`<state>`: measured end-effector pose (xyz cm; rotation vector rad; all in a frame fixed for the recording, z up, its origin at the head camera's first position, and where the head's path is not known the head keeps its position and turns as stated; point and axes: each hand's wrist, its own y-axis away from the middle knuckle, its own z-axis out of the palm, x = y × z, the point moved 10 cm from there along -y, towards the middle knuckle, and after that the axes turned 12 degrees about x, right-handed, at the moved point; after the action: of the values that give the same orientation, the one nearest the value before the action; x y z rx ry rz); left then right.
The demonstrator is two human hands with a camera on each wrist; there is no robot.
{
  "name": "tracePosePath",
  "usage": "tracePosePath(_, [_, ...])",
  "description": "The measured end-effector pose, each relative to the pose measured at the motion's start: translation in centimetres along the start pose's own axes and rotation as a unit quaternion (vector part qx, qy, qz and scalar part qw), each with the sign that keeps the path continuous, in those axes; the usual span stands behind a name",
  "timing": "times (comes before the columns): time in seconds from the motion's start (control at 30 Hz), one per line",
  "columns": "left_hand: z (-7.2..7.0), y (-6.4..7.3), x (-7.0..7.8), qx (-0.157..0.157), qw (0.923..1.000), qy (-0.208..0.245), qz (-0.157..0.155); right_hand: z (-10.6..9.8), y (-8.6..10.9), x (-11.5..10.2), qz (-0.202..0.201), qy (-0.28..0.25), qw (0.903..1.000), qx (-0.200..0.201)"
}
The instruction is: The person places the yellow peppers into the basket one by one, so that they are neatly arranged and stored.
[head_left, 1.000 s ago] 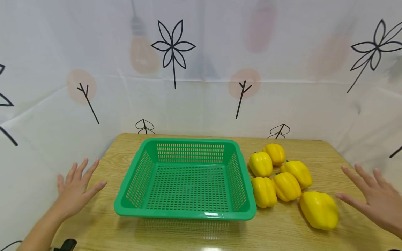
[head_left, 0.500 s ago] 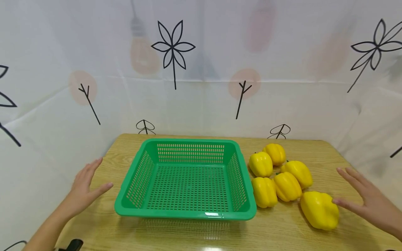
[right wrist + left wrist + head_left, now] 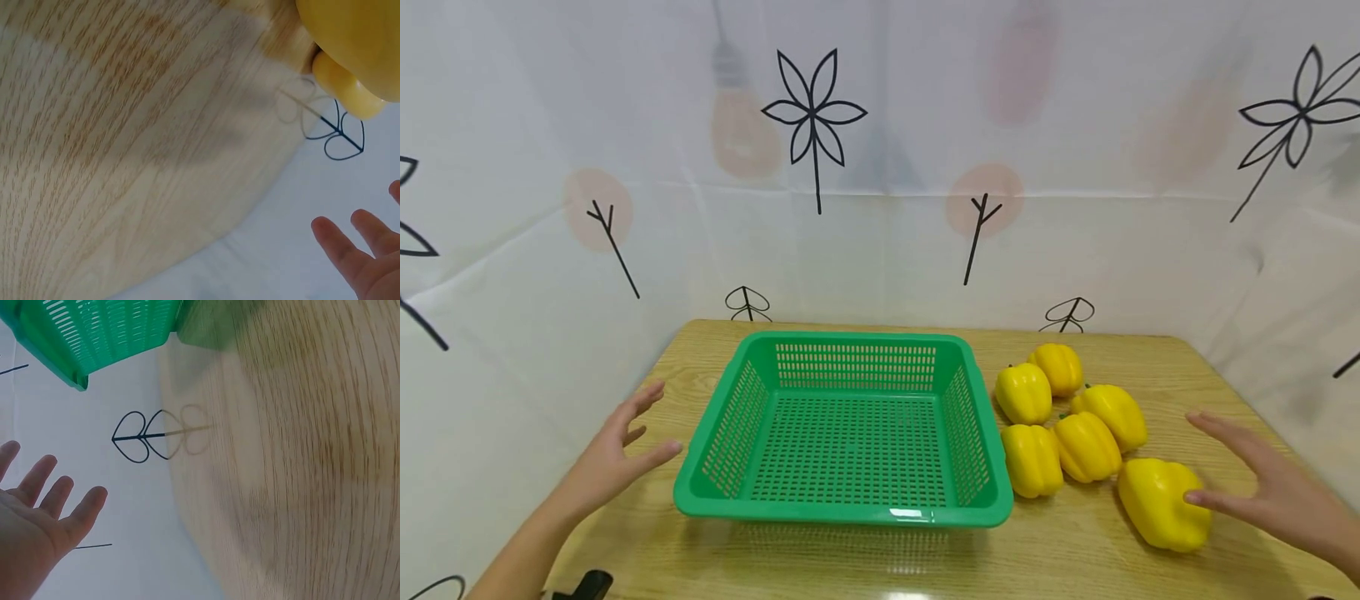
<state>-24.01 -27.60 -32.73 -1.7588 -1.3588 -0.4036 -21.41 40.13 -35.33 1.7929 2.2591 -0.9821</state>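
Head: right hand (image 3: 1281, 493) is hiding the nearest yellow pepper's (image 3: 1159, 504) edge, contact unclear; black object (image 3: 592, 585) is getting cut off. Left hand (image 3: 604, 462) is hovering beside green basket (image 3: 842, 512); both hands' fingers are standing apart. Six glossy peppers (image 3: 1086, 447) are sitting right of basket on wooden table (image 3: 820, 579). Left wrist: basket, palm are running out of frame. Right wrist: peppers, hand are getting cropped.

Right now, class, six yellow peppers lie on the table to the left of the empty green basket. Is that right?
Not quite: the side is wrong. The head view shows the six yellow peppers on the table to the right of the empty green basket.
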Motion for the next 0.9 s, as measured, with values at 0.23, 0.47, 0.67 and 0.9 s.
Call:
tracePosePath(0.23, [0.7, -0.1, 0.3, -0.001, 0.9999, 0.013, 0.006, 0.2, -0.1, 0.2, -0.013, -0.012, 0.9997, 0.014])
tracePosePath(0.47, [1.6, 0.0, 0.3, -0.022, 0.9981, 0.053, -0.021, 0.1, -0.4, 0.0, -0.042, -0.004, 0.9989, 0.018])
tracePosePath(0.67, [2.6, 0.3, 0.0, -0.05, 0.9923, 0.094, -0.063, 0.8, -0.2, 0.5, -0.036, 0.007, 0.9993, -0.005])
tracePosePath(0.9, [3.0, 0.7, -0.3, -0.058, 0.9915, 0.081, -0.083, 1.9, 0.2, 0.8, -0.003, 0.03, 0.9982, -0.051])
